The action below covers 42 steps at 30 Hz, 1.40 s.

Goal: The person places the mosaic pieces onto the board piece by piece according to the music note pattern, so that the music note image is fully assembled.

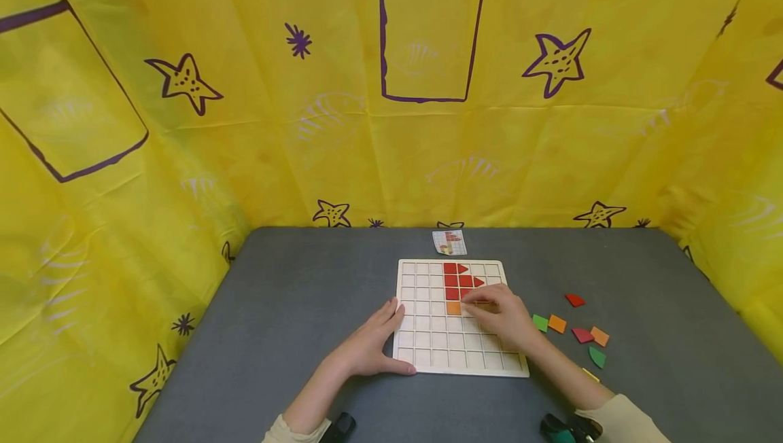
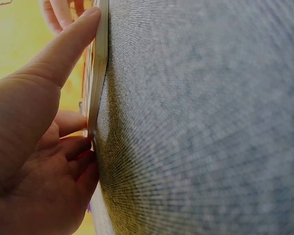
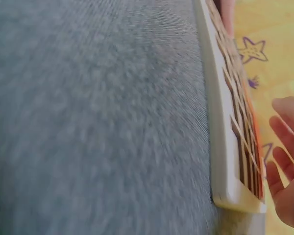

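A pale square grid board (image 1: 431,341) lies on the grey table. My left hand (image 1: 370,342) rests at its near left corner, thumb along the near edge and fingers against the left edge. In the left wrist view, the thumb of that left hand (image 2: 34,112) touches the board's rim (image 2: 102,44). Red tiles (image 1: 450,281) fill cells near the far edge, with an orange square tile (image 1: 453,308) below them. My right hand (image 1: 504,317) is over the board, thumb and index fingertips close together beside the orange tile. Whether they pinch anything is hidden.
Right of the board lie loose tiles: a green square (image 1: 540,323), orange squares (image 1: 557,324), red curved pieces (image 1: 575,300), a green curved piece (image 1: 597,357) and a yellow one (image 1: 590,375). A pattern card (image 1: 449,242) lies beyond the board. Yellow cloth (image 1: 416,157) surrounds the table.
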Available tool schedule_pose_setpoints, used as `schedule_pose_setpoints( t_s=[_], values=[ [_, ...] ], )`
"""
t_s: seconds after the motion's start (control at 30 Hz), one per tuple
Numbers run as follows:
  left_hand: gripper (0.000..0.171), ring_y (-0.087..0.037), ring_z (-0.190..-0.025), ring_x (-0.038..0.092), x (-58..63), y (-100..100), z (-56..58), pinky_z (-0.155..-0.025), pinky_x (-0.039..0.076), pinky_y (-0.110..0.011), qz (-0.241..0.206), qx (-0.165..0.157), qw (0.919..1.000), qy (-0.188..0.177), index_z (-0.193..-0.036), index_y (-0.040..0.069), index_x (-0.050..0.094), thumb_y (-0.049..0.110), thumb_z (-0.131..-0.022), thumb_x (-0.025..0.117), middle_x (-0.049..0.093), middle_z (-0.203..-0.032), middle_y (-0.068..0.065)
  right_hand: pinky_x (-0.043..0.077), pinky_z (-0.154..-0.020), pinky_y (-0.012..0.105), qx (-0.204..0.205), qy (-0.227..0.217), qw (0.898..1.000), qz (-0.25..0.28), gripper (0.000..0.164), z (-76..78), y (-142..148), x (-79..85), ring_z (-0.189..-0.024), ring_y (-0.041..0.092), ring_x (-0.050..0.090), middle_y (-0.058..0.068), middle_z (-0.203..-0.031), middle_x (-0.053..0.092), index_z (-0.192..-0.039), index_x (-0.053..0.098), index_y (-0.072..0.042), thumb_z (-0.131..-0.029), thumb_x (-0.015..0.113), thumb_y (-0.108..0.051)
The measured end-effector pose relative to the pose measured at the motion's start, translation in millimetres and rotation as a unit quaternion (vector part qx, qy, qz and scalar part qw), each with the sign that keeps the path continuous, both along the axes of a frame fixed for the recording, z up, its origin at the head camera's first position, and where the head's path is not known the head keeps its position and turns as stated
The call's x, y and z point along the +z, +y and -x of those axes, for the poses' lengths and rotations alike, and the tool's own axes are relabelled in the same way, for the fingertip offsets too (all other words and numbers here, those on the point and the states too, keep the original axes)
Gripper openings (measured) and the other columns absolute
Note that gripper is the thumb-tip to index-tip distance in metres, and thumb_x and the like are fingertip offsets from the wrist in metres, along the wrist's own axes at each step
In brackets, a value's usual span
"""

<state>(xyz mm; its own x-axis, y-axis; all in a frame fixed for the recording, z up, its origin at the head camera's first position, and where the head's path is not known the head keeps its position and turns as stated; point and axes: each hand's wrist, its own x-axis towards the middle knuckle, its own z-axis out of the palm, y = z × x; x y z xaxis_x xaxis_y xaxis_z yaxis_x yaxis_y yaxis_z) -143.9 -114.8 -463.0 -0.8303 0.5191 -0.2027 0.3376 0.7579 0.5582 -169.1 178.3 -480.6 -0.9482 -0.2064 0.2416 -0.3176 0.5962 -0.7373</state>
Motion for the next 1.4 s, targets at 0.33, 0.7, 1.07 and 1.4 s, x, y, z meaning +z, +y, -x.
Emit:
schedule_pose_setpoints(
  t_s=[0.33, 0.7, 1.07, 1.4],
  values=[
    [0.11, -0.027, -0.147, 0.013, 0.6, -1, -0.1, -0.112, 0.025, -0.051, 0.006, 0.002, 1.0, -0.004, -0.151, 0.01, 0.022, 0.059, -0.069, 0.076, 0.012, -0.16, -0.009, 0.043, -0.065, 0.025, -0.069, -0.088, 0.994, 0.01, 0.025, -11.4, 38, 10.1, -0.083, 0.017, 0.048, 0.0, -0.103, 0.063, -0.108, 0.071, -0.023, -0.086, 0.07, -0.036],
    [0.111, -0.027, -0.147, 0.013, -0.1, -1, -0.7, -0.112, 0.025, -0.051, 0.008, 0.01, 0.9999, -0.007, -0.152, 0.011, 0.022, 0.061, -0.068, 0.076, 0.012, -0.16, -0.008, 0.045, -0.062, 0.024, -0.107, -0.105, 0.989, -0.012, 0.033, -28.1, 89, 16.4, -0.072, 0.012, 0.057, 0.004, -0.11, 0.066, -0.114, 0.067, -0.018, -0.087, 0.068, -0.038],
    [0.11, -0.028, -0.147, 0.013, 0.7, 1, -0.1, -0.112, 0.025, -0.051, 0.006, 0.006, 0.9999, -0.007, -0.152, 0.011, 0.022, 0.06, -0.068, 0.076, 0.012, -0.16, -0.009, 0.043, -0.071, 0.028, -0.127, -0.116, 0.983, -0.07, 0.037, -42.8, 117, 15.1, -0.086, 0.008, 0.052, 0.005, -0.106, 0.062, -0.113, 0.068, -0.02, -0.085, 0.067, -0.046],
    [0.11, -0.027, -0.147, 0.013, 1.6, 1, -0.3, -0.112, 0.025, -0.051, 0.009, 0.006, 0.9999, -0.006, -0.151, 0.011, 0.023, 0.06, -0.069, 0.076, 0.012, -0.16, -0.009, 0.038, -0.069, 0.027, -0.11, -0.05, 0.987, -0.106, 0.029, -44.8, 120, 7.8, -0.088, 0.011, 0.046, -0.001, -0.099, 0.066, -0.105, 0.071, -0.023, -0.08, 0.075, -0.038]
  ],
)
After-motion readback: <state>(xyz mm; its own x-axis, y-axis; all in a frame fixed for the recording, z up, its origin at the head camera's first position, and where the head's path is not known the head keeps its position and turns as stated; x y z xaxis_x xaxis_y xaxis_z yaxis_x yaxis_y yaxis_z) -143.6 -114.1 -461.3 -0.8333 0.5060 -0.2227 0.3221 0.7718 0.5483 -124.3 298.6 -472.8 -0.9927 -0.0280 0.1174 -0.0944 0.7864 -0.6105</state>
